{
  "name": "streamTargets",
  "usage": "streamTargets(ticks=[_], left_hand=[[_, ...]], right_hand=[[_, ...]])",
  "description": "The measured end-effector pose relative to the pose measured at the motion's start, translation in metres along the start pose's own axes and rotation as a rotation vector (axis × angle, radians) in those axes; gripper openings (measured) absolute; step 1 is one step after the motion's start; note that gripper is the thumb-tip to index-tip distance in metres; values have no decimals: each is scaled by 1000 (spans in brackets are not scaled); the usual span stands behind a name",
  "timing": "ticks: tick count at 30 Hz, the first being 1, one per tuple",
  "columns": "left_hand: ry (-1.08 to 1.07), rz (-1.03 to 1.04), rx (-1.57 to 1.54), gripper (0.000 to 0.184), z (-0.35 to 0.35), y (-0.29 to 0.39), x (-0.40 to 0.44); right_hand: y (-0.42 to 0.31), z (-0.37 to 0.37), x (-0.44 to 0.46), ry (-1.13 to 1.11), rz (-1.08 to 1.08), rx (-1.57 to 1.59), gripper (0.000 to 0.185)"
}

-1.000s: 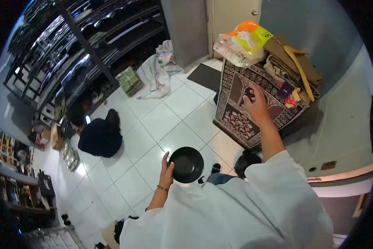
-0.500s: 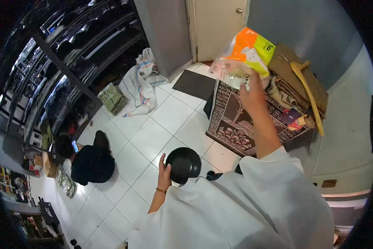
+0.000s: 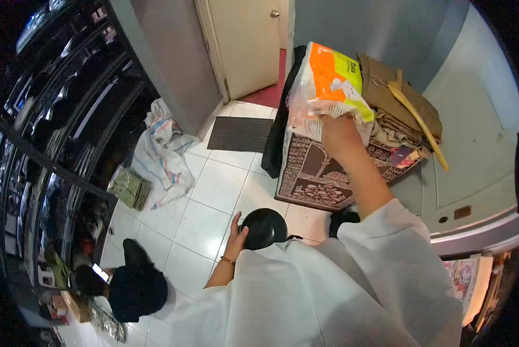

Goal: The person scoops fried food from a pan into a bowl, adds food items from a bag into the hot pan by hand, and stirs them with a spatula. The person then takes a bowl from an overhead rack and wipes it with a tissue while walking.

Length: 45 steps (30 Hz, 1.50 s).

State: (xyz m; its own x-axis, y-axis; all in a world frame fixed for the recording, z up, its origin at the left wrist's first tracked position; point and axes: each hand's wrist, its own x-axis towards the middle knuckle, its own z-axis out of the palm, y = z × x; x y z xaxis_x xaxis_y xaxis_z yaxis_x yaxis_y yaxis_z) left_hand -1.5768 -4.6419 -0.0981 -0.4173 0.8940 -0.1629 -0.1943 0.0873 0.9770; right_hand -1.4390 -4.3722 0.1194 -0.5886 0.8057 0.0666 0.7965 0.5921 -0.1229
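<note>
My left hand (image 3: 235, 239) holds a round black bowl (image 3: 265, 229) by its left rim, low in front of my body, thumb near the inside. My right hand (image 3: 339, 134) is stretched forward to a soft plastic pack (image 3: 329, 78) in orange, white and yellow-green. The fingers are curled at the pack's lower, clear end and partly hidden by the plastic. The pack is over a box-like stand draped with a patterned brown cloth (image 3: 317, 173). Brown folded clothing (image 3: 386, 84) and a yellow clothes hanger (image 3: 415, 113) lie to its right.
A dark mat (image 3: 239, 134) lies before a partly open door (image 3: 245, 46). A striped white cloth (image 3: 164, 153) and a wrapped bundle (image 3: 130, 187) are on the tiles. At lower left a person (image 3: 135, 286) with a phone (image 3: 101, 273) sits by dark shelves (image 3: 69, 127).
The view has turned, showing more of the right side. The pack now stands more upright over the draped stand, my right hand still at its lower end. The bowl stays in my left hand.
</note>
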Motion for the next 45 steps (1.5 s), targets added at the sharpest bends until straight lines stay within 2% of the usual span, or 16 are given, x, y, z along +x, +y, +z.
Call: streamTargets(ticks=[2,4,5,8,11,14,16,17,20,26,32,36,38,40,42,45], left_hand=[[-84,-4,85,59,-13,-16,17],[-113,16,104,58,-23,-28,26],[-132,14,106,58,-23,-22,28],[-170,15,42,60,-26,-13,30],[-195,41,194,60,-39,-23,35],[-222,-41,10,59,-44,-22,33],[-233,-106,-66,59,-49,-23,33],[-250,-106,-63,59,-46,-15,34],[-264,-190,-124,59,-38,-2,36],[-400,-133,-36,58,-4,2,57],[-646,-158,-265,55,65,22,62],[-734,-194,-242,52,109,21,47],[-801,-169,-198,51,140,41,24],[-875,-145,-161,50,171,43,1],[-889,-154,-67,50,204,33,-21],[-924,-155,78,50,251,18,-62]], right_hand=[[-3,13,12,-193,110,62,34],[-1,46,22,337,240,210,32],[-1,46,22,341,259,210,32],[-8,30,13,269,415,455,41],[-13,18,-2,-133,427,190,39],[-7,26,-29,13,199,165,34],[-6,40,-53,664,-118,249,30],[-11,37,-68,671,-105,241,30],[-20,29,-106,685,6,548,21],[0,17,-167,457,197,1750,15],[16,-14,-218,746,234,2011,33],[46,4,-261,660,524,1502,32],[49,13,-283,601,375,527,30],[50,47,-301,632,360,348,28],[59,61,-321,723,59,15,17],[66,86,-372,308,445,55,16]])
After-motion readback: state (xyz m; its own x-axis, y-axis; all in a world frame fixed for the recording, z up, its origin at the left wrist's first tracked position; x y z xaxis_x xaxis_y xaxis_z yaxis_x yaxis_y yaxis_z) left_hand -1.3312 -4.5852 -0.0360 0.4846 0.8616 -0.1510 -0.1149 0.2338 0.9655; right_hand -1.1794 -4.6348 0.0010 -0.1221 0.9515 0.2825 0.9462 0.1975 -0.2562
